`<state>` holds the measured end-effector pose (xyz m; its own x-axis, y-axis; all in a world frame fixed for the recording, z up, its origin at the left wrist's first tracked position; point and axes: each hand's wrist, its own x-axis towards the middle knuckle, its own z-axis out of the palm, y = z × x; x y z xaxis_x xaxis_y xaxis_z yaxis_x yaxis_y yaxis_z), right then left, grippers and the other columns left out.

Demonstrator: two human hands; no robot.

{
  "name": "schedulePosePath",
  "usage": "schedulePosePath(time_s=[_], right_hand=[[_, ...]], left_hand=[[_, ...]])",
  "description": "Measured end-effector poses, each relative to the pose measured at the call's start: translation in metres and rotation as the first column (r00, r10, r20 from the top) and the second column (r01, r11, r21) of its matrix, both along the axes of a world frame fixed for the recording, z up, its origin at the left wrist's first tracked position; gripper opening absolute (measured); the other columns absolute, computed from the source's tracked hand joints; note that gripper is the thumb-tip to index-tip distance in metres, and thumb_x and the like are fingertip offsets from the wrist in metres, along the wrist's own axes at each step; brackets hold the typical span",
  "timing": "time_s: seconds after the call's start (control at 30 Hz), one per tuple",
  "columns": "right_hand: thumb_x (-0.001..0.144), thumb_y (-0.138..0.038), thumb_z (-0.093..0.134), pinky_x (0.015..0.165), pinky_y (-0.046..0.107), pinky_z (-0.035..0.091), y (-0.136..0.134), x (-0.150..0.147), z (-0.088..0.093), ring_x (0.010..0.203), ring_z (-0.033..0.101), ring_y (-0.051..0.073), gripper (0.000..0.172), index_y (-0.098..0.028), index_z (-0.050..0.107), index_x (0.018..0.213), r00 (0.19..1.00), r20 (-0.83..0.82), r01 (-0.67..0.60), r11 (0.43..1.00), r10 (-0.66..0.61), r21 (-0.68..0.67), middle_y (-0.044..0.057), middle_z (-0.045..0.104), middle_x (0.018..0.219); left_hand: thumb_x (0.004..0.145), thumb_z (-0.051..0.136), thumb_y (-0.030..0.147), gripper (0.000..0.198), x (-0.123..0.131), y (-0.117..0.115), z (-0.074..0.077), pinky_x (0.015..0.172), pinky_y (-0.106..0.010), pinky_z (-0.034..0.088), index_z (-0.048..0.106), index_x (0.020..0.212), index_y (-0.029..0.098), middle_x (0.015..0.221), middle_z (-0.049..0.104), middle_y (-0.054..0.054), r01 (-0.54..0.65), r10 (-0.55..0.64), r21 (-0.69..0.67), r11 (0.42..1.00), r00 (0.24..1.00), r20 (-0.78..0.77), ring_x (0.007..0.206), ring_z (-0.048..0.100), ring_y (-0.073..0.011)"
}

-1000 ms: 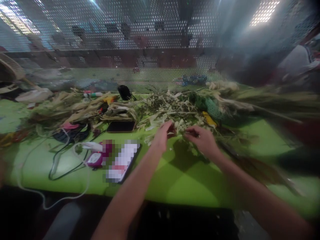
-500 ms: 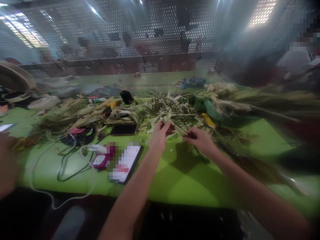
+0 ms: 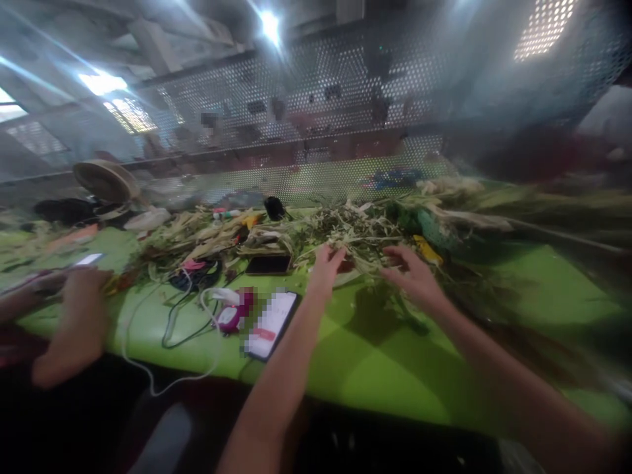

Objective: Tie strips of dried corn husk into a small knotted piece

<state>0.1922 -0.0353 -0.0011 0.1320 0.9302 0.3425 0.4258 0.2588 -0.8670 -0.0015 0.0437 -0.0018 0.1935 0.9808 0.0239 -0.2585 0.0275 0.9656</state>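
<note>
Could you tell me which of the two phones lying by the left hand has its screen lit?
The phone at the front edge, beside the pink gadget; the other phone, against the leaves, is dark.

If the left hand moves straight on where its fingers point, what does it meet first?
Probably the heap of dry leaf strips; the left hand sits at its near edge.

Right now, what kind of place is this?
Probably a shared craft workshop in a big hall: a long bright green table is heaped with pale dried leaves and stalks, a grey perforated metal screen stands behind it, and another person's hand is at the table's left end.
</note>
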Motion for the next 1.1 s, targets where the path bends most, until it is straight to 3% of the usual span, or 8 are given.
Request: schedulePosePath(time_s=[0.13,0.27,0.37,0.47,0.7,0.8,0.9,1.1], right_hand=[[0.080,-0.046,0.066,0.075,0.031,0.047,0.001,-0.005,-0.006,0.084,0.063,0.021,0.036,-0.019,0.068,0.104,0.995,0.023,-0.096,0.989,0.099,-0.111,0.005,0.071,0.092],[0.078,-0.042,0.064,0.058,0.025,0.037,0.003,-0.008,-0.008,0.062,0.052,0.015,0.026,-0.017,0.065,0.072,0.992,0.026,-0.116,0.980,0.121,-0.161,-0.001,0.060,0.063],[0.075,-0.040,0.063,0.058,0.024,0.035,0.005,-0.006,-0.005,0.060,0.049,0.013,0.025,-0.017,0.061,0.067,0.997,-0.026,-0.079,0.991,0.077,-0.105,-0.002,0.056,0.061],[0.076,-0.039,0.061,0.058,0.024,0.035,0.008,-0.003,-0.004,0.062,0.049,0.013,0.024,-0.017,0.060,0.067,0.996,-0.024,-0.089,0.993,0.088,-0.082,-0.002,0.057,0.062],[0.080,-0.029,0.058,0.058,0.023,0.034,0.012,-0.006,-0.019,0.064,0.054,0.014,0.015,-0.017,0.062,0.074,0.964,0.244,-0.076,0.991,0.102,-0.113,-0.001,0.063,0.068],[0.078,-0.022,0.059,0.060,0.023,0.036,0.011,-0.007,-0.020,0.069,0.059,0.015,0.009,-0.018,0.067,0.078,0.943,0.305,-0.096,0.986,0.134,-0.138,0.000,0.069,0.074],[0.076,-0.017,0.059,0.062,0.022,0.038,0.009,-0.007,-0.017,0.074,0.063,0.016,0.013,-0.020,0.070,0.084,0.914,0.372,-0.104,0.980,0.161,-0.169,0.001,0.073,0.083],[0.083,-0.026,0.061,0.064,0.024,0.037,0.006,-0.003,-0.015,0.080,0.063,0.019,0.020,-0.021,0.071,0.100,0.843,0.523,-0.029,0.981,0.126,-0.191,0.006,0.073,0.091]], left_hand=[[0.071,0.076,0.044,0.039,0.009,-0.008,0.001,0.068,-0.031,0.055,0.060,0.095,0.018,0.083,0.069,-0.001,0.073,-0.068,0.065,0.995,0.995,-0.069,0.065,0.064,-0.0136],[0.065,0.080,0.045,0.043,0.016,-0.015,-0.004,0.070,-0.030,0.053,0.062,0.092,0.017,0.082,0.068,-0.002,0.149,-0.147,0.041,0.988,0.988,-0.036,0.071,0.064,-0.0146],[0.062,0.084,0.039,0.048,0.021,-0.018,-0.008,0.072,-0.026,0.050,0.064,0.100,0.017,0.090,0.069,-0.003,0.217,-0.215,0.034,0.976,0.976,-0.037,0.081,0.063,-0.0142],[0.061,0.084,0.037,0.044,0.027,-0.021,-0.013,0.076,-0.026,0.048,0.067,0.095,0.015,0.090,0.069,-0.003,0.262,-0.258,0.044,0.964,0.962,-0.086,0.081,0.061,-0.0128],[0.064,0.079,0.043,0.036,0.029,-0.016,-0.017,0.070,-0.026,0.048,0.062,0.081,0.016,0.074,0.062,0.002,0.097,-0.094,0.032,0.995,0.993,-0.075,0.069,0.058,-0.0108],[0.067,0.075,0.045,0.035,0.025,-0.011,-0.007,0.065,-0.027,0.048,0.059,0.082,0.017,0.071,0.064,0.001,0.054,-0.051,0.029,0.998,0.994,-0.098,0.063,0.059,-0.0120],[0.072,0.070,0.044,0.031,0.020,-0.006,0.006,0.062,-0.028,0.047,0.056,0.083,0.018,0.069,0.066,0.001,0.033,-0.022,0.066,0.997,0.986,-0.166,0.060,0.060,-0.0133],[0.071,0.067,0.035,0.024,0.008,0.013,0.030,0.059,-0.024,0.045,0.060,0.084,0.017,0.071,0.064,0.000,-0.075,0.115,0.132,0.988,0.937,-0.329,0.063,0.059,-0.0123]])
